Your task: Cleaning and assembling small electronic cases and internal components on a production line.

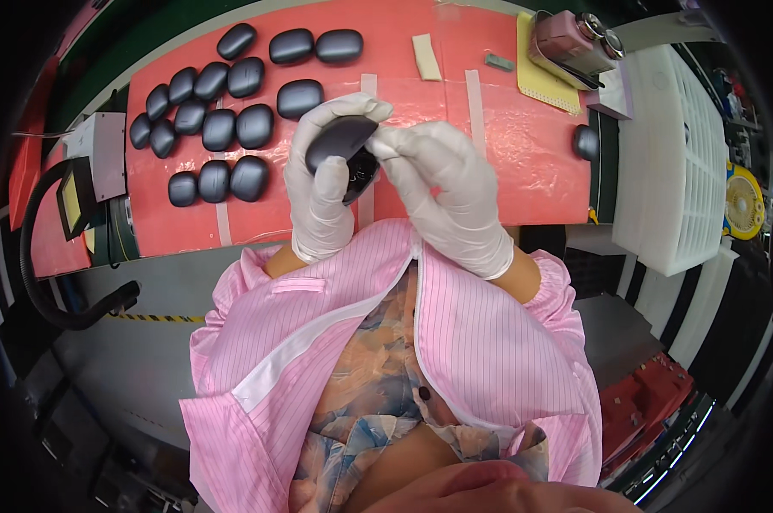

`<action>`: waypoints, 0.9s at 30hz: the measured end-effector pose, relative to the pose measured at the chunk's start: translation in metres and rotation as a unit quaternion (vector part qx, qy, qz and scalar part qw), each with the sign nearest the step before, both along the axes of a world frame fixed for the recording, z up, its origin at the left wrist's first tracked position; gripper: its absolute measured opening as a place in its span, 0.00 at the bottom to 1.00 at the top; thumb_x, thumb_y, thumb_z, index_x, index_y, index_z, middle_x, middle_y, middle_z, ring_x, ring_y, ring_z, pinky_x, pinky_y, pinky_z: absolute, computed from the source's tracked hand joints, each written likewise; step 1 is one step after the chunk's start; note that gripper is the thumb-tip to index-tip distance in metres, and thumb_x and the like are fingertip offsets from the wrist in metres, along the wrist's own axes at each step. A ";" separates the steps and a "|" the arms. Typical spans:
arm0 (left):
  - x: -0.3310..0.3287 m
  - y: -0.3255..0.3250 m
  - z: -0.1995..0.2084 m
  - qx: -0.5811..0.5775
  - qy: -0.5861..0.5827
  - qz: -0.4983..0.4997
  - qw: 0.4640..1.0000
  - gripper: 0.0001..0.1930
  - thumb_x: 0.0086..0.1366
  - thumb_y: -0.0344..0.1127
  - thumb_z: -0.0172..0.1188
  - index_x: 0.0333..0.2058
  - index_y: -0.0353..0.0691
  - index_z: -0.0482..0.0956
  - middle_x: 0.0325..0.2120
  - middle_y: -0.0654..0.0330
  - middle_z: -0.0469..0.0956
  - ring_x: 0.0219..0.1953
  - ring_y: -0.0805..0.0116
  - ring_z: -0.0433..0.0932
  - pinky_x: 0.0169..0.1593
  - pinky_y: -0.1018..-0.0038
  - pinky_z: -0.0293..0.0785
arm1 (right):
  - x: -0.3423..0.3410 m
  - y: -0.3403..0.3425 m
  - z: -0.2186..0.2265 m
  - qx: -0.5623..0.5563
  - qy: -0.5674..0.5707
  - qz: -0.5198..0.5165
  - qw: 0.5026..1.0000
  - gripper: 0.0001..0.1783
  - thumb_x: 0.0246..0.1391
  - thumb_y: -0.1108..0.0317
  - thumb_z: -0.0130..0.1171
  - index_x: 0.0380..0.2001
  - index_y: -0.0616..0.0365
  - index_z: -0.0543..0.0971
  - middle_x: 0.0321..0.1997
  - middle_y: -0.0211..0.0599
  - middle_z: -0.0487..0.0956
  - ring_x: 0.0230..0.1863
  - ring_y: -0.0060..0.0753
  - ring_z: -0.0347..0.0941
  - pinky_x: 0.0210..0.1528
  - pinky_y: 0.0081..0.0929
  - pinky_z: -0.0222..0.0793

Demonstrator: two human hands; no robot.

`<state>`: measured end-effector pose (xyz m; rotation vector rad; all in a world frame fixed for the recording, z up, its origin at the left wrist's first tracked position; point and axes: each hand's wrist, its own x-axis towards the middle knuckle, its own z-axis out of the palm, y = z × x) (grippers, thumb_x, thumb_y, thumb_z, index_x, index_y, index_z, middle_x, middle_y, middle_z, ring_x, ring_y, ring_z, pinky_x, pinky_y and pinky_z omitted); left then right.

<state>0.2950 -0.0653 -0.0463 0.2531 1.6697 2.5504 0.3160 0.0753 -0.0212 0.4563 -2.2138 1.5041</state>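
Observation:
A dark grey rounded case (339,144), like an earbud charging case, is held up over the table's near part. Its lid is raised and a black inside shows below. My left hand (316,205), in a white glove, wraps round the case with the thumb across its front. My right hand (448,181), gloved too, has its thumb and fingers pinched together at the case's right edge. Whatever lies between those fingertips is hidden. Several matching closed cases (219,130) lie in loose rows on the red mat (523,154), to the left of and beyond my hands.
At the back right, a metal-topped container (566,47) stands by a yellow notepad (536,92). Another dark case (586,142) sits at the table's right edge. White foam trays (673,162) are stacked beyond it. On the left are a grey box (109,158) and a black flexible arm (29,244).

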 end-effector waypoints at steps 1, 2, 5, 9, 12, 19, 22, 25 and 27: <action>-0.002 0.002 -0.004 -0.018 0.036 0.012 0.999 0.36 0.58 0.64 0.56 0.50 0.34 0.69 0.45 0.57 0.76 0.39 0.75 0.74 0.38 0.81 0.71 | 0.001 -0.003 0.000 0.063 -0.019 -0.008 0.998 0.13 0.43 0.83 0.60 0.36 0.62 0.77 0.32 0.40 0.76 0.31 0.39 0.74 0.33 0.31 0.70; -0.004 0.004 -0.008 -0.037 0.071 0.026 0.996 0.36 0.58 0.62 0.57 0.51 0.35 0.69 0.44 0.57 0.76 0.38 0.76 0.74 0.39 0.81 0.70 | 0.001 -0.007 0.000 0.125 -0.039 -0.016 0.991 0.13 0.43 0.83 0.60 0.35 0.61 0.77 0.32 0.40 0.76 0.31 0.40 0.74 0.33 0.31 0.70; -0.005 0.006 -0.012 -0.022 0.046 0.036 0.998 0.36 0.58 0.62 0.58 0.51 0.35 0.68 0.40 0.58 0.75 0.38 0.74 0.73 0.40 0.80 0.70 | 0.000 -0.014 0.003 0.112 -0.045 0.009 0.993 0.11 0.44 0.83 0.58 0.33 0.60 0.77 0.30 0.40 0.75 0.31 0.41 0.74 0.33 0.32 0.69; 0.002 0.010 -0.006 0.058 -0.007 -0.020 0.998 0.41 0.56 0.70 0.54 0.50 0.34 0.69 0.36 0.57 0.75 0.36 0.71 0.75 0.40 0.77 0.71 | 0.006 -0.016 0.010 0.035 -0.081 0.106 0.990 0.08 0.46 0.81 0.56 0.31 0.60 0.77 0.28 0.38 0.74 0.31 0.38 0.73 0.35 0.29 0.68; 0.000 0.004 -0.013 0.145 -0.002 -0.053 0.988 0.42 0.56 0.72 0.52 0.50 0.34 0.69 0.34 0.56 0.76 0.31 0.69 0.76 0.36 0.76 0.72 | 0.006 0.015 0.027 -0.091 -0.235 0.220 0.942 0.07 0.52 0.73 0.53 0.31 0.64 0.79 0.30 0.33 0.76 0.32 0.22 0.70 0.35 0.20 0.63; -0.004 -0.003 -0.009 0.066 -0.006 -0.033 0.997 0.49 0.54 0.80 0.39 0.49 0.34 0.69 0.38 0.53 0.77 0.38 0.66 0.77 0.41 0.72 0.74 | 0.002 0.002 0.013 0.081 -0.041 0.074 0.993 0.08 0.52 0.77 0.57 0.38 0.61 0.79 0.36 0.32 0.77 0.34 0.19 0.71 0.31 0.19 0.64; -0.004 -0.003 -0.010 0.070 0.007 -0.017 0.997 0.48 0.55 0.79 0.38 0.50 0.34 0.69 0.39 0.53 0.77 0.41 0.66 0.77 0.46 0.71 0.73 | 0.000 -0.007 0.016 0.339 0.088 0.014 0.936 0.15 0.44 0.85 0.58 0.36 0.58 0.80 0.37 0.33 0.78 0.34 0.28 0.73 0.33 0.20 0.67; -0.003 -0.005 -0.004 0.069 -0.009 -0.003 0.998 0.48 0.56 0.79 0.37 0.50 0.34 0.69 0.39 0.53 0.77 0.43 0.65 0.76 0.49 0.70 0.73 | -0.004 0.006 0.008 0.121 -0.067 0.002 0.990 0.14 0.42 0.77 0.62 0.36 0.54 0.81 0.28 0.31 0.74 0.30 0.35 0.72 0.32 0.28 0.68; -0.005 -0.003 -0.009 0.084 0.011 0.003 0.996 0.48 0.56 0.79 0.37 0.50 0.34 0.69 0.40 0.53 0.76 0.43 0.64 0.76 0.50 0.69 0.73 | -0.002 -0.006 0.010 0.114 -0.011 0.029 0.993 0.14 0.42 0.77 0.61 0.36 0.54 0.81 0.28 0.32 0.74 0.30 0.35 0.71 0.32 0.29 0.68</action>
